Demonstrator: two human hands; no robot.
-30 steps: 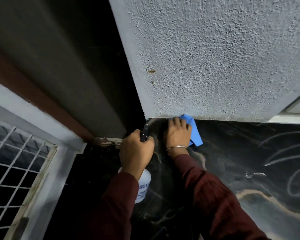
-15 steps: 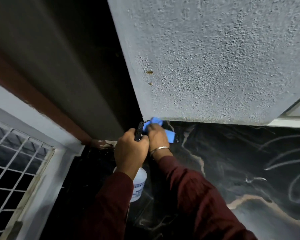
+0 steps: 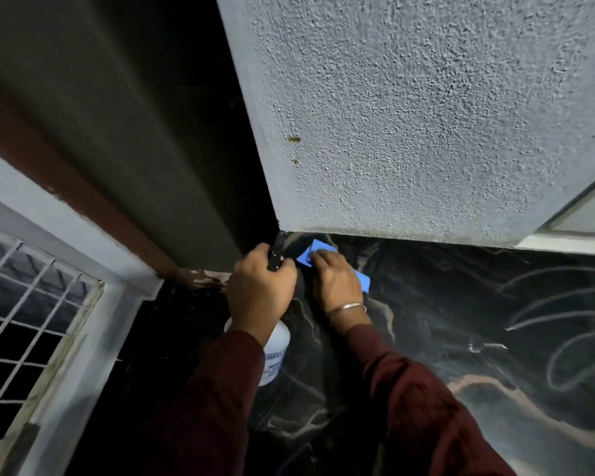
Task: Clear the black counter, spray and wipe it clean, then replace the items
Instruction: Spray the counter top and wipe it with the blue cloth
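Head view: the left hand [image 3: 260, 293] grips the bottle [image 3: 275, 352]. Just beside it, the right hand [image 3: 335, 280] presses the cloth [image 3: 364, 282] onto the counter [image 3: 461, 304], in the corner under the wall [image 3: 426, 132]. Best to keep even pressure and wipe outward from the corner.

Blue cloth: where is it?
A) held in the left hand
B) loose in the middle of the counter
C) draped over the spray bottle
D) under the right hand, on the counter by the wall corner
D: the right hand presses the blue cloth onto the black counter at the foot of the textured wall, while the left hand grips the spray bottle.
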